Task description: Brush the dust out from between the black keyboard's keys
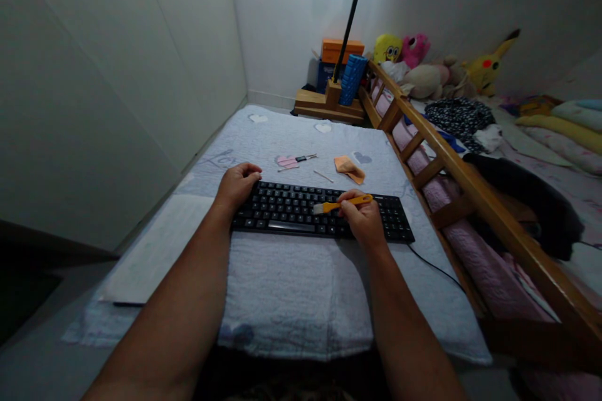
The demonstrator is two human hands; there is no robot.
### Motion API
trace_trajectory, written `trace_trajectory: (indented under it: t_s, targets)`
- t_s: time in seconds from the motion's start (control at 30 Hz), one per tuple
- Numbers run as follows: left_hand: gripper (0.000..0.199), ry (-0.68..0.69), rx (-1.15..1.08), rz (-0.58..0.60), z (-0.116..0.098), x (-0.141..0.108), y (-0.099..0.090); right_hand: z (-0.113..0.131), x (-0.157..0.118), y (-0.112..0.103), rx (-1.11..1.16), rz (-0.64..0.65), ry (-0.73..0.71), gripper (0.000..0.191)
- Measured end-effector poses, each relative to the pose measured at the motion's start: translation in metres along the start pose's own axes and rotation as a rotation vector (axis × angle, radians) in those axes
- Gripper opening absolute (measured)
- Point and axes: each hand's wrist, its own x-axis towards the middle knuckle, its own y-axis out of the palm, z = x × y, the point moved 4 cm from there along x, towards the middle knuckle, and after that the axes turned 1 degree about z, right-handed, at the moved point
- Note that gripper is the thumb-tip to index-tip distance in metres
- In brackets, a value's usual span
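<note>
A black keyboard (pixel 291 203) lies flat across the cloth-covered surface. My left hand (pixel 238 188) is closed around the keyboard's upper left corner, its fingertips partly hidden. In my right hand (pixel 361 216) is a small brush (pixel 360 200) with a yellow handle. The brush's pale bristles point left and are over the keys right of the middle; whether they touch cannot be made out. Beyond the keyboard lie an orange cloth (pixel 348 169), a cotton swab (pixel 323 176), another thin swab-like stick (pixel 288 169) and a small tool with a black grip and metal tips (pixel 306 158).
The keyboard's cable (pixel 437 268) runs off to the right. A wooden bed rail (pixel 451 197) borders that side, with bedding and plush toys beyond. White paper (pixel 160 250) lies at left. At the back, a lamp pole (pixel 352 12) rises beside boxes and a blue roller (pixel 352 79).
</note>
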Motion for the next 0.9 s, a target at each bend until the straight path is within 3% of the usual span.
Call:
trace_trajectory:
  t_s: [0.13, 0.4, 0.63, 0.9]
  targets:
    - [0.028, 0.004, 0.012, 0.003, -0.001, -0.001, 0.000, 0.002, 0.000, -0.002, -0.053, -0.021, 0.007, 0.014]
    - [0.029, -0.007, 0.022, -0.002, -0.005, -0.002, -0.001, 0.005, 0.000, -0.014, -0.153, -0.225, -0.070, 0.014]
    - [0.029, -0.020, 0.026, 0.003, -0.005, -0.003, -0.001, 0.004, 0.001, -0.003, -0.120, -0.089, -0.195, 0.018]
    - [0.028, -0.026, 0.013, 0.002, -0.005, -0.003, -0.001, 0.008, -0.001, -0.001, -0.165, 0.022, -0.232, 0.014]
